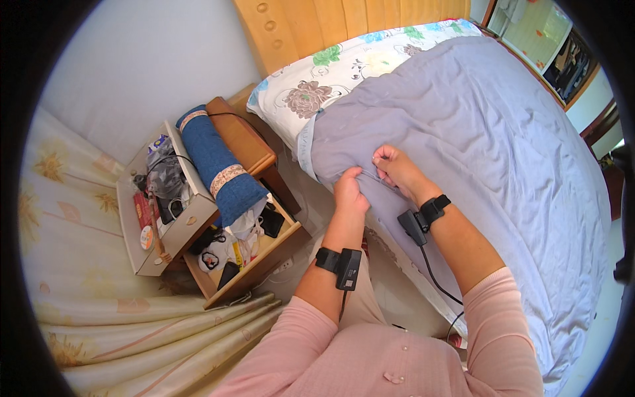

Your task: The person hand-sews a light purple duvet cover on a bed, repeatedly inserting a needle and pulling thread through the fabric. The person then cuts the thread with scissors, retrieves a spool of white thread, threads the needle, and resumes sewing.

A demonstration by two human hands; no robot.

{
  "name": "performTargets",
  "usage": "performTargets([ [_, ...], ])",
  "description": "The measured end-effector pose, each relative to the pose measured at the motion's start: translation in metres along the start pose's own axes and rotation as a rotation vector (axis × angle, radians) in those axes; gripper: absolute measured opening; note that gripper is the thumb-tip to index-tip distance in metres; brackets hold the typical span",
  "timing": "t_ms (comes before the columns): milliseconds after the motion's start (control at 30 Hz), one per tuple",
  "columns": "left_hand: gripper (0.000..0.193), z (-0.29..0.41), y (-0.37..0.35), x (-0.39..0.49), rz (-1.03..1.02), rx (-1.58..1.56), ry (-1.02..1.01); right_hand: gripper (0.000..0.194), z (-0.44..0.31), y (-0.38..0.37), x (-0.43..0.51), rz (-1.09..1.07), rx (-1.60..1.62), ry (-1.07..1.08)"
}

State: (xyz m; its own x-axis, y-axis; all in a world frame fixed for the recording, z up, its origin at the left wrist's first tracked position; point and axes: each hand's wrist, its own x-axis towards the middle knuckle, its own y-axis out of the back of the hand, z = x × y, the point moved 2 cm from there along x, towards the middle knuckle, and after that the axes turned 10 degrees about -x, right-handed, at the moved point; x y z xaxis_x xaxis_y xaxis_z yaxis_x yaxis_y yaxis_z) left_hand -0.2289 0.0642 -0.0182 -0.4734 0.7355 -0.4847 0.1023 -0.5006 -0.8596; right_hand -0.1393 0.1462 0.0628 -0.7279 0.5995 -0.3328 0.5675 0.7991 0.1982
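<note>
Both hands are at the near left edge of a bed, over a grey-lilac bed cover (461,129). My left hand (350,191) has its thumb up and its fingers curled at the cover's edge; a fold of cloth seems to run from it, but its grip is partly hidden. To its right, my right hand (394,168) is closed with thumb and forefinger pinched together. A thin, pale strand or cloth edge shows between the hands; what the pinch holds is too small to tell. Each wrist wears a black strapped device with a cable.
Left of the bed stand a wooden nightstand (240,134), an open drawer (268,263) with small items, a filled storage box (198,213) and a blue bolster (218,168). A flowered sheet (342,69) covers the bed's head end. Patterned curtains (149,327) hang at the lower left.
</note>
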Motion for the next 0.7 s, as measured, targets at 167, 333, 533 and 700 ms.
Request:
performTargets([
  [167, 0.033, -0.008, -0.014, 0.001, 0.110, 0.034, -0.146, 0.008, 0.004, -0.001, 0.004, 0.032, -0.058, 0.034],
  [333, 0.029, -0.014, -0.035, -0.017, 0.052, -0.250, -0.139, 0.007, 0.014, 0.000, 0.012, 0.096, -0.129, 0.124],
  [533, 0.040, -0.013, -0.037, -0.007, 0.055, 0.101, -0.373, 0.007, 0.019, -0.005, 0.015, 0.124, -0.137, 0.197],
  [700, 0.036, -0.011, -0.024, 0.009, 0.029, -0.014, -0.204, 0.006, 0.012, 0.004, 0.007, 0.003, -0.094, 0.091],
])
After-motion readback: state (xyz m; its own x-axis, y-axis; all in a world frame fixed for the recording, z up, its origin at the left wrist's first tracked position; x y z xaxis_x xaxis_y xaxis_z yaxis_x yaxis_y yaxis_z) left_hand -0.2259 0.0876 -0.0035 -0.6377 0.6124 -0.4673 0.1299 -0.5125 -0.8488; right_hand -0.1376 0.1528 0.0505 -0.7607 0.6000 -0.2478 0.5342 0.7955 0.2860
